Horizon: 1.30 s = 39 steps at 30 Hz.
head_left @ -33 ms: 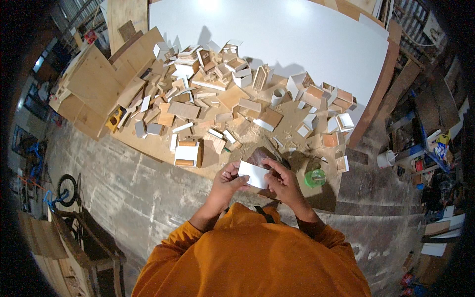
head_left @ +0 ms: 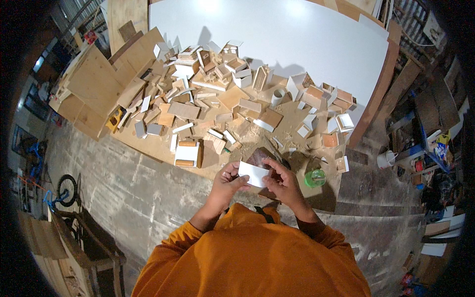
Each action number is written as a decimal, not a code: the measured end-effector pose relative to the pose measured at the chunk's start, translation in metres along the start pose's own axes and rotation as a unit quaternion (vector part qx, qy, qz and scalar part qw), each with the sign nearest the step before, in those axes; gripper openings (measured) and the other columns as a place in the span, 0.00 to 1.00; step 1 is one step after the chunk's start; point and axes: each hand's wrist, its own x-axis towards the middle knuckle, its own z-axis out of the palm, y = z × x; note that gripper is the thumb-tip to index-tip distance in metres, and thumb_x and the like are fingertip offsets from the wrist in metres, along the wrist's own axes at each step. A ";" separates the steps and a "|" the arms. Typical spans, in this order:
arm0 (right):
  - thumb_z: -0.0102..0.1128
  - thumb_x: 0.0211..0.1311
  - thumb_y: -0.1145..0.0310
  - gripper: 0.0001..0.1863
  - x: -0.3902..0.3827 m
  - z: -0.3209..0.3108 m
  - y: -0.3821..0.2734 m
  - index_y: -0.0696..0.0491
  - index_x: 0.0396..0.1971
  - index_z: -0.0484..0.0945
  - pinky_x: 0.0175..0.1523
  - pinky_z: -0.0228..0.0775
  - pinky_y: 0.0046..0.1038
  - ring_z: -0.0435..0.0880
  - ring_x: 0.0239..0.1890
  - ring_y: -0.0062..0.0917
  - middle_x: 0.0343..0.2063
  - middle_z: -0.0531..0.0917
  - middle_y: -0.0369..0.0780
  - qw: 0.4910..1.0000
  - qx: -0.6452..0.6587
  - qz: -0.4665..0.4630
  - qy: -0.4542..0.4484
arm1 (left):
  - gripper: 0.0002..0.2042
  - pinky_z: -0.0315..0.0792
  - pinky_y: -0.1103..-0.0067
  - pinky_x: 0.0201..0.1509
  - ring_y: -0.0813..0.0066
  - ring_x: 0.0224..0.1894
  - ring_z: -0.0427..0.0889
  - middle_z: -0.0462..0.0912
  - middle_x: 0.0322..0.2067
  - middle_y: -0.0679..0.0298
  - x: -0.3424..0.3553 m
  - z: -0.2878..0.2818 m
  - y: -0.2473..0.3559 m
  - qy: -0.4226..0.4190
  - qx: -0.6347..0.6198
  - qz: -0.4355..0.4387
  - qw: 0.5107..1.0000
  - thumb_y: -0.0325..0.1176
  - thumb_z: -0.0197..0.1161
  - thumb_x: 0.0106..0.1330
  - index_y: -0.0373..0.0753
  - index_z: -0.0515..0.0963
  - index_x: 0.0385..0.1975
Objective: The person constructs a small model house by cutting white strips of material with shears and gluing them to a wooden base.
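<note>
Your left hand [head_left: 228, 184] and right hand [head_left: 282, 180] pinch a white panel [head_left: 254, 173] between them, held at chest height above the workbench [head_left: 148, 143] edge; wood offcuts [head_left: 213, 99] lie piled beyond; a green tape roll [head_left: 314, 177] sits just right

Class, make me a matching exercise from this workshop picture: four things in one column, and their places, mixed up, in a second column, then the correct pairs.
Things
1. small white panel
2. green tape roll
3. large white board
4. bicycle wheel

Places
A. on the floor at the far left
B. held between the left hand and right hand
C. behind the heap of wooden pieces
D. on the bench just right of the hands

Pairs: 1-B, 2-D, 3-C, 4-A
</note>
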 end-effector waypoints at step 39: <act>0.57 0.60 0.73 0.16 -0.025 -0.010 -0.028 0.60 0.48 0.74 0.33 0.74 0.18 0.80 0.27 0.15 0.31 0.81 0.36 0.996 0.066 0.048 -0.024 | 0.15 0.73 0.82 0.44 0.78 0.40 0.79 0.79 0.42 0.61 -0.027 0.018 0.009 -0.058 0.046 0.151 0.986 0.17 0.62 0.55 0.35 0.73 0.43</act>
